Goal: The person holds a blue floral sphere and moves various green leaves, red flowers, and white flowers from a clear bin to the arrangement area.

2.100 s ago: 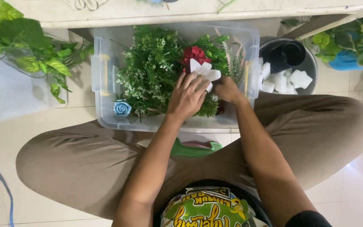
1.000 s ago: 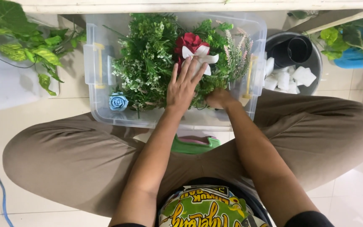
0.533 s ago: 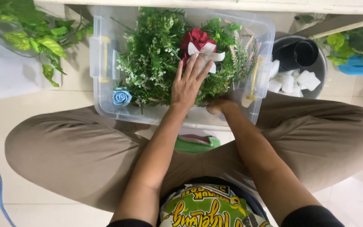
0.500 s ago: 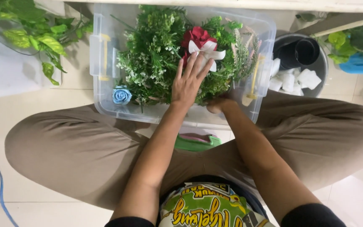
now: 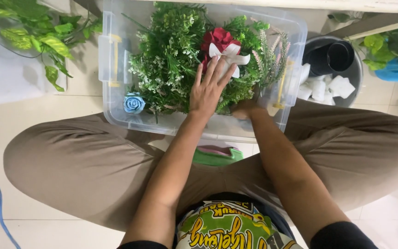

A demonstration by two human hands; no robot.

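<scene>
Now the left hand (image 5: 207,94) has slid farther into the clear bin (image 5: 116,110), lying flat and open-fingered on the greenery (image 5: 171,55) beside the red flower (image 5: 218,39), while the right hand (image 5: 244,109) stays buried at the near right, its grip hidden.

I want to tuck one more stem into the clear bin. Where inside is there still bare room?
Bare room lies in the clear bin's near-left corner around the blue rose, and along its near wall. The middle and right are crowded with greenery, where the left hand rests.
</scene>
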